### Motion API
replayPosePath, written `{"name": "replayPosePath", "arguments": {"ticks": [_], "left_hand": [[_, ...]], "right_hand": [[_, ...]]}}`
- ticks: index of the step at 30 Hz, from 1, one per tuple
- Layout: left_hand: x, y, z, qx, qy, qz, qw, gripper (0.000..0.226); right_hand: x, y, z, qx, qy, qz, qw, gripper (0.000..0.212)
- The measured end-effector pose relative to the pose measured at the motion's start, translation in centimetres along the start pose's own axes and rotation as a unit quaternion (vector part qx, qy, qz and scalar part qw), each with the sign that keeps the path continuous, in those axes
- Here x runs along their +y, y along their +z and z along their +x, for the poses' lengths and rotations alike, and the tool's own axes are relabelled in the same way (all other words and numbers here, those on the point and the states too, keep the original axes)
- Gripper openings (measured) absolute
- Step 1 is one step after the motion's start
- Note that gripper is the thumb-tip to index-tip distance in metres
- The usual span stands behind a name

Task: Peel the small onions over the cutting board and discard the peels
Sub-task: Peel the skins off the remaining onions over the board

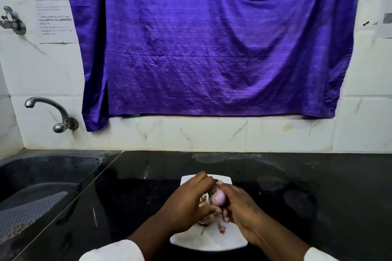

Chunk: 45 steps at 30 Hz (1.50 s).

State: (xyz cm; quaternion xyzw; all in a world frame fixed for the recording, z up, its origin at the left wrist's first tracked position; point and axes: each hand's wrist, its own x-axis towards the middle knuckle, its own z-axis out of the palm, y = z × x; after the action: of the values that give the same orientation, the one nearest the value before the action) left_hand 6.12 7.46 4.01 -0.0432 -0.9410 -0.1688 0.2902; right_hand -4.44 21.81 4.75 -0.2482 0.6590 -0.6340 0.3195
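Small pale-purple peeled onion [218,196] pinched between left hand [186,203] and right hand [241,207], hands together over white rectangular cutting board [191,241], papery peels [221,229] scattered, black glossy worktop [307,186] beneath.

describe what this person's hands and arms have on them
The left hand and the right hand are bare: no gloves, and no ring, watch or bangle shows. Both arms wear plain white long sleeves, the left sleeve and the right sleeve, which end short of the wrists.
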Motion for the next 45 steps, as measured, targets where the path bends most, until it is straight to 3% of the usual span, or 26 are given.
{"name": "replayPosePath", "arguments": {"ticks": [6, 12, 15, 23, 34, 45], "left_hand": [[0.1, 0.2, 0.5, -0.035, 0.006, -0.011, 0.999, 0.023], [0.3, 2.3, -0.1, 0.081, -0.058, -0.033, 0.994, 0.025], [1.0, 3.3, 0.0, 0.095, -0.053, -0.057, 0.992, 0.034], [0.9, 3.8, 0.0, 0.154, -0.052, -0.09, 0.983, 0.026], [0.3, 2.7, 0.7, 0.064, -0.045, -0.075, 0.994, 0.029], [0.5, 3.2, 0.8, 0.006, -0.085, -0.035, 0.996, 0.028]], "right_hand": [[0.2, 0.1, 0.3, 0.019, 0.03, 0.048, 0.998, 0.028], [0.4, -0.4, 1.0, 0.048, 0.026, 0.099, 0.994, 0.033], [1.0, -0.3, 1.3, 0.048, 0.018, 0.111, 0.992, 0.036], [1.2, -0.5, 1.3, 0.036, 0.005, 0.075, 0.997, 0.037], [1.0, 0.0, 1.1, 0.048, -0.01, 0.025, 0.998, 0.037], [1.0, 1.1, 0.0, 0.066, 0.035, 0.077, 0.994, 0.036]]}}
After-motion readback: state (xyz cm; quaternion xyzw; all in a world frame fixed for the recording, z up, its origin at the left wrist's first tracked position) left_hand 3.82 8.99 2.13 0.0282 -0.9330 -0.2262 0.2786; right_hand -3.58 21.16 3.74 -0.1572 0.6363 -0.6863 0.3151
